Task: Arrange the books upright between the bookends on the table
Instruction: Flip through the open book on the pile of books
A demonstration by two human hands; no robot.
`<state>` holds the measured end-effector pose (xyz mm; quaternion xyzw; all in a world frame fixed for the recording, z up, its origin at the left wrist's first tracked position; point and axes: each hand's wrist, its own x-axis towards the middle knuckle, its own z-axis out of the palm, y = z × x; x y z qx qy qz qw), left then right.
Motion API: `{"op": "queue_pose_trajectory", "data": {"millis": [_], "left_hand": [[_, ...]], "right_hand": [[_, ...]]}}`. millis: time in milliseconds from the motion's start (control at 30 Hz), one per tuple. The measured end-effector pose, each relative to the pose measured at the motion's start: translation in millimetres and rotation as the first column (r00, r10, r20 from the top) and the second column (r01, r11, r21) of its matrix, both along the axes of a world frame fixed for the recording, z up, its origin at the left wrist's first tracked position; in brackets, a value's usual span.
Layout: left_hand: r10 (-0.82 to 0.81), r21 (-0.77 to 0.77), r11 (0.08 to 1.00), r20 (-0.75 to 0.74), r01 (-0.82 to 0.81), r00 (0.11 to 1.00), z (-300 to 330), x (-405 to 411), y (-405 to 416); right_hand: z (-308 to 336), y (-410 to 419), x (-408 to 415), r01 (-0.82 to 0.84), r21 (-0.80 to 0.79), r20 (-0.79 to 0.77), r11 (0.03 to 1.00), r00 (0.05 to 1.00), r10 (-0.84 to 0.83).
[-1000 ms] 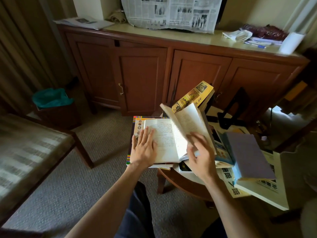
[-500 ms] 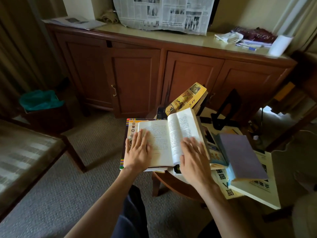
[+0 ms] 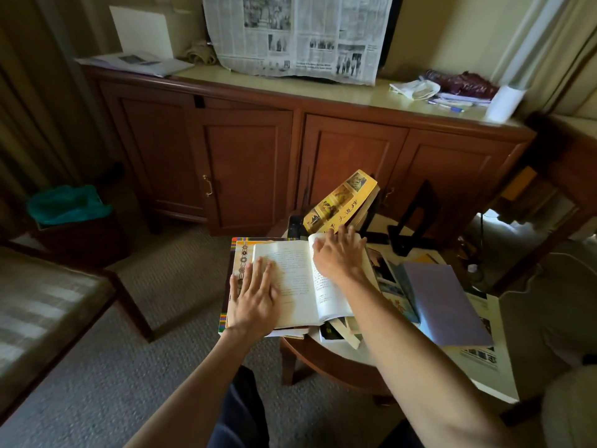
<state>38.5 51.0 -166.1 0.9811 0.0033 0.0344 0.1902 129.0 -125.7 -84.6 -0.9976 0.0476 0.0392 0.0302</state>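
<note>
An open book [image 3: 300, 279] lies on a pile of books at the near left of a small round table [image 3: 326, 360]. My left hand [image 3: 255, 299] presses flat on its left page. My right hand [image 3: 339, 253] lies with spread fingers on the far end of its right page. Behind, a yellow book [image 3: 342, 202] leans tilted by a black bookend [image 3: 295, 226]. A second black bookend [image 3: 416, 218] stands to the right. A purple-covered book [image 3: 442, 305] lies flat on other books at the right.
A wooden sideboard [image 3: 290, 150] with a hanging newspaper [image 3: 297, 33] runs along the back. A bin with a teal bag [image 3: 68, 208] sits at the left, a striped seat [image 3: 42, 305] nearer. A pale armchair [image 3: 555, 318] borders the table's right.
The lifted pages have been laid flat. My right hand has slid from the book's near edge up to the far end of the right page. My left hand stays on the left page.
</note>
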Motion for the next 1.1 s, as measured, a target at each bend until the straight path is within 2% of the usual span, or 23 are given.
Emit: {"op": "queue_pose_trajectory", "data": {"millis": [200,267,367,467,500,567,667,733,800,867,900,933,1100], "left_hand": [[-0.055,0.053,0.997,-0.072,0.059,0.996,8.6,-0.5,-2.1],[-0.029,0.062,0.998,-0.068,0.033,0.997,12.3,-1.1,-4.0],[0.073,0.073,0.995,-0.082,-0.067,0.994,19.9,-8.5,-7.6],[0.177,-0.059,0.982,-0.067,-0.181,0.982,36.1,-20.8,-21.4],[0.199,-0.109,0.973,-0.062,-0.204,0.978,41.6,-21.5,-25.9],[0.222,-0.221,0.944,-0.120,-0.244,0.968,49.8,-15.5,-30.1],[0.266,-0.445,0.811,-0.298,-0.380,0.917,57.4,3.6,-18.2],[0.255,-0.470,0.776,-0.377,-0.421,0.891,62.5,12.4,-9.7],[0.235,-0.484,0.751,-0.439,-0.449,0.867,62.9,17.5,-4.9],[0.196,-0.609,0.617,-0.495,-0.499,0.847,56.5,23.1,-0.7],[0.165,-0.667,0.533,-0.521,-0.520,0.838,56.6,22.4,-0.1],[0.120,-0.689,0.490,-0.554,-0.534,0.824,63.9,17.0,-1.6],[-0.039,-0.839,0.344,-0.461,-0.421,0.887,110.1,-5.5,-24.4]], "right_hand": [[-14.8,-32.4,-88.8,-0.040,0.118,0.216,0.992,0.976,0.013],[-21.6,-43.3,-113.7,0.016,0.226,0.242,0.974,0.968,-0.072],[-16.5,-52.0,-134.8,0.147,0.415,0.275,0.898,0.920,-0.278],[-0.6,-58.3,-138.6,0.213,0.503,0.222,0.838,0.905,-0.363],[5.1,-59.4,-137.1,0.226,0.581,0.162,0.782,0.910,-0.383],[16.4,-62.2,-135.0,0.252,0.749,0.022,0.613,0.915,-0.403],[26.6,-69.3,-130.1,0.280,0.832,-0.080,0.479,0.915,-0.396],[29.4,-74.2,-126.6,0.278,0.858,-0.103,0.431,0.916,-0.387],[27.3,-76.4,-124.4,0.287,0.899,-0.168,0.331,0.923,-0.345],[25.9,-75.2,-124.9,0.300,0.923,-0.227,0.241,0.929,-0.291],[26.4,-73.6,-125.6,0.303,0.926,-0.239,0.224,0.932,-0.274],[27.2,-72.0,-127.0,0.295,0.932,-0.238,0.211,0.936,-0.260],[26.8,-64.9,-138.0,0.226,0.970,-0.208,0.092,0.962,-0.177]]}}
